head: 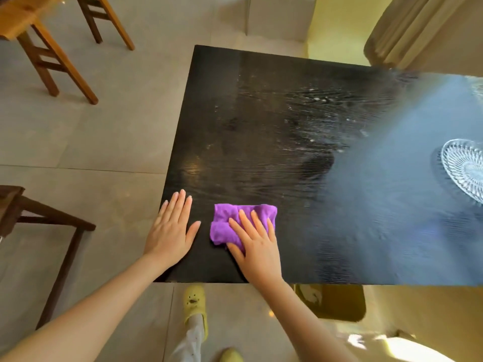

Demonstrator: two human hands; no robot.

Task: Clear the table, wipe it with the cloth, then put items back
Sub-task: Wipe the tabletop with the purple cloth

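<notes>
A black wooden table (261, 131) fills the middle and right of the view, streaked with wet marks. A folded purple cloth (230, 220) lies near its front left corner. My right hand (256, 244) presses flat on the cloth's right part, fingers spread and covering some of it. My left hand (171, 231) rests flat on the bare tabletop just left of the cloth, fingers together, holding nothing. A clear cut-glass heart-shaped dish (466, 168) sits at the table's right edge, partly cut off by the frame.
Wooden stools (60, 56) stand on the tiled floor at the upper left, and a dark stool (39, 220) at the left. Curtains (407, 30) hang at the upper right. My yellow slippers (194, 307) show below the table's front edge.
</notes>
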